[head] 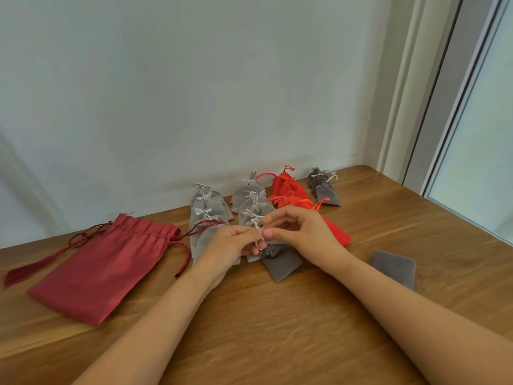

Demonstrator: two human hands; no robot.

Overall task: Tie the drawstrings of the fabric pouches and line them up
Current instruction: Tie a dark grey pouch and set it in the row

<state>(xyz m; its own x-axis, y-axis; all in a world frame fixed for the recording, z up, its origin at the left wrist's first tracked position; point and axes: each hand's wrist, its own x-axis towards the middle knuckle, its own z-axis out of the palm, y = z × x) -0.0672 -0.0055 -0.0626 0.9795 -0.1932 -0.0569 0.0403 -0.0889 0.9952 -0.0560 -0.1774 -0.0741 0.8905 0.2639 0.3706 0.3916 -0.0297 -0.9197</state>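
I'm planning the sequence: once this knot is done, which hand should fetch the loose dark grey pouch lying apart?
Probably the right hand: the loose dark grey pouch lies beside its forearm, while the left hand would have to cross over.

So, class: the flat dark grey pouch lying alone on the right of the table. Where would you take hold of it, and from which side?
Grip the flat dark grey pouch at its near corner, coming from the near right side. It lies flat and apart from the rows, so that corner is free, and the right hand is closer to it. Its drawstring is not visible from here.
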